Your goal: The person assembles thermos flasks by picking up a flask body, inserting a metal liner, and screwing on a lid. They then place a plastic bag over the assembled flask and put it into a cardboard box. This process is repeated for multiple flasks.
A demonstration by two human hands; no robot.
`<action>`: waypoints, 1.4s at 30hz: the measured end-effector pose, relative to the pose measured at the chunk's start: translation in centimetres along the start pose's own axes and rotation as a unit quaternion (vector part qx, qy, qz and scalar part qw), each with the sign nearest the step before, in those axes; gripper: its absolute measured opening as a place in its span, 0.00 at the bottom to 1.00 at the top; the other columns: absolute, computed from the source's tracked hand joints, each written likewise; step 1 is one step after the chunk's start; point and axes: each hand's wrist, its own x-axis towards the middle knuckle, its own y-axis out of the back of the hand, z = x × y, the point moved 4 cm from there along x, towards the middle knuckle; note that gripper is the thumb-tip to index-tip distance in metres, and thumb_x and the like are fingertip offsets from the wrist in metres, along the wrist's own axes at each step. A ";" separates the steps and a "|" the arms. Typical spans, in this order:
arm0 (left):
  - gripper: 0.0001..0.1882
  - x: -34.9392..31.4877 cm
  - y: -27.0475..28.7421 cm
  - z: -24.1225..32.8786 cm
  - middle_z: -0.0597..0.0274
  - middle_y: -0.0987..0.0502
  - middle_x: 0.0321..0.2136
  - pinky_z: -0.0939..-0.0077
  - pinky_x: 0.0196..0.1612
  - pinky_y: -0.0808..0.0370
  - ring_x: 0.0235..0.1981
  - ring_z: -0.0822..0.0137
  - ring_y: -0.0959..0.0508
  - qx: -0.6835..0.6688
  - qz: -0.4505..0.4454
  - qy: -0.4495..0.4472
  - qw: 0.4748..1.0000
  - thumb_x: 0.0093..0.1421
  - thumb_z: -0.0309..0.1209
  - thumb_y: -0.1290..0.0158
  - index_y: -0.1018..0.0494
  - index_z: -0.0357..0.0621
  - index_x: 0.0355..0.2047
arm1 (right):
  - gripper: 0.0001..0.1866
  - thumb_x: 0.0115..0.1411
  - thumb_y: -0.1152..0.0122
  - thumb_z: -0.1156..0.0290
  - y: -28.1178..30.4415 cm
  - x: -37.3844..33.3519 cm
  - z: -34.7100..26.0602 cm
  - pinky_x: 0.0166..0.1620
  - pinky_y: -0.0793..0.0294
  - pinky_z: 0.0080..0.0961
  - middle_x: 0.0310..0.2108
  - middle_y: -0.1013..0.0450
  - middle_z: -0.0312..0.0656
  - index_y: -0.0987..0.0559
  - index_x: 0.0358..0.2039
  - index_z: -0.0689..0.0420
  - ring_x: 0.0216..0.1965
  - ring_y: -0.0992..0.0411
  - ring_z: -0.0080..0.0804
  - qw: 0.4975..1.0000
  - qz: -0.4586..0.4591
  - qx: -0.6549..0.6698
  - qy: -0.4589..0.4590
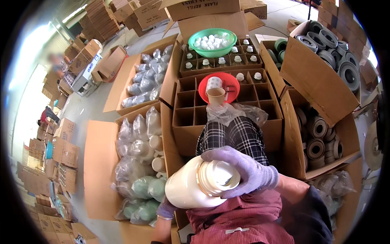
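Observation:
Over my lap I hold a glossy cream-white flask (180, 185), tilted so its threaded neck faces up and to the right. My right hand (254, 173), in a pale purple glove, wraps around the neck end, thumb and fingers on either side of the opening. My left hand (167, 209), also gloved, grips the flask's lower left side; most of its fingers are hidden behind the body. Something whitish and shiny shows inside the mouth. Just left of the flask, bagged white and pale green flask bodies (142, 187) fill an open carton.
Ahead, a divided carton (227, 136) carries a red basin (202, 90) holding a roll (213, 82) and a paper cup (216, 96). Behind it, a green basin (211, 53) of white caps rests on capped bottles. Cartons of grey rings (349, 75) stand right, bagged silvery pieces (148, 83) left.

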 end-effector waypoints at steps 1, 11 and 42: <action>0.39 0.6 0.0 -0.9 0.49 0.28 0.58 0.58 0.60 0.29 0.58 0.57 0.27 -0.079 -0.002 0.019 0.997 0.55 0.33 0.35 0.40 0.40 0.64 | 0.48 0.48 0.23 0.61 0.2 0.3 -0.3 0.60 0.33 0.38 0.57 0.35 0.52 0.39 0.63 0.64 0.57 0.32 0.48 1.000 0.002 0.004 -0.021; 0.38 1.2 -2.7 -5.6 0.50 0.29 0.58 0.59 0.61 0.30 0.57 0.56 0.26 -0.625 0.123 0.016 0.771 0.58 0.38 0.37 0.41 0.40 0.65 | 0.48 0.45 0.21 0.60 0.6 2.3 -0.1 0.57 0.32 0.32 0.51 0.32 0.46 0.36 0.63 0.60 0.53 0.30 0.38 0.976 0.205 0.037 -0.070; 0.37 11.0 -2.6 -4.6 0.50 0.26 0.52 0.62 0.54 0.27 0.50 0.60 0.24 -0.588 0.082 0.071 0.802 0.54 0.38 0.37 0.37 0.38 0.61 | 0.37 0.46 0.24 0.63 6.9 4.2 -4.8 0.52 0.27 0.33 0.50 0.29 0.48 0.28 0.57 0.58 0.49 0.27 0.43 0.974 0.165 -0.134 0.082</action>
